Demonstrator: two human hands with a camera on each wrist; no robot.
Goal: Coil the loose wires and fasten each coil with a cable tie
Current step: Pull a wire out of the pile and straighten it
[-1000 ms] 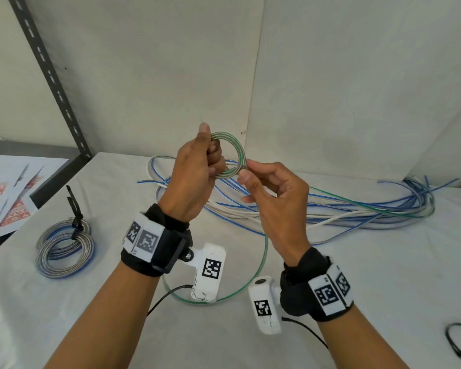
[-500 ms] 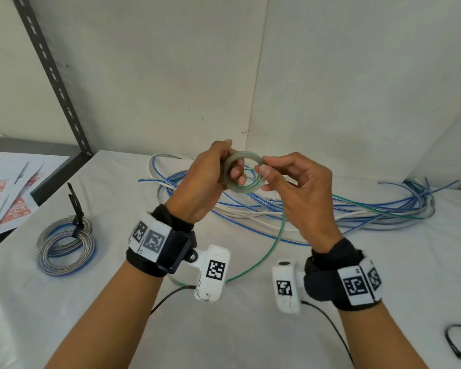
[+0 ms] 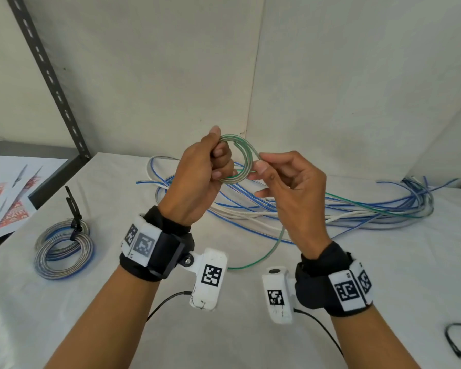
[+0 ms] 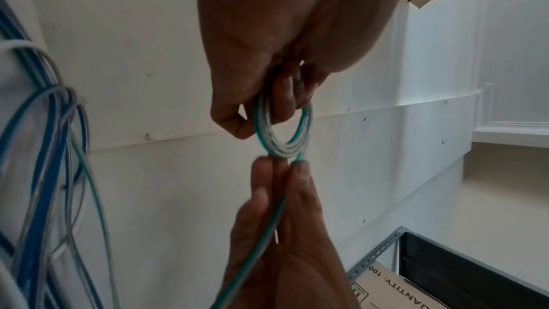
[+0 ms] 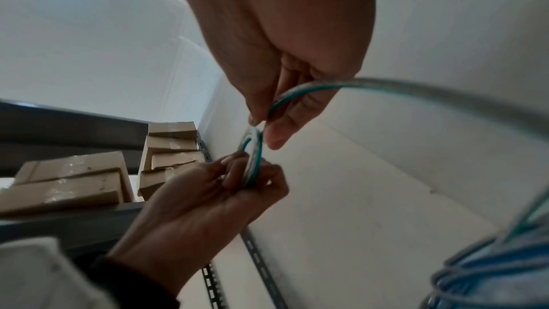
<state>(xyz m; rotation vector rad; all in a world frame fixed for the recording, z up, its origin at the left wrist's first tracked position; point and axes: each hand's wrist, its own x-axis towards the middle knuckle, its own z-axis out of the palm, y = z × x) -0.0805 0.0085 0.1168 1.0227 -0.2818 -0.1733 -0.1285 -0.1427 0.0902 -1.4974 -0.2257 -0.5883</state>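
A small coil of clear wire with a green stripe (image 3: 244, 159) is held up above the table. My left hand (image 3: 213, 166) grips the coil's left side with thumb and curled fingers; the left wrist view shows the coil (image 4: 282, 130) under that hand. My right hand (image 3: 266, 169) pinches the green wire's running strand at the coil's right edge, and in the right wrist view the strand (image 5: 341, 86) passes through that pinch. The loose green wire (image 3: 274, 246) hangs down to the table. A heap of loose blue and white wires (image 3: 343, 211) lies behind.
A finished grey and blue coil (image 3: 64, 249) with a black cable tie (image 3: 73, 209) lies at the left on the white table (image 3: 250, 328). A loose black cable tie (image 3: 454, 339) lies at the right edge. Papers (image 3: 6, 193) and a grey shelf post (image 3: 51, 78) stand left.
The coil has been raised and turned to face me, after tilting lower half a second ago. My right hand has moved to the coil's right edge, bringing the strand round.
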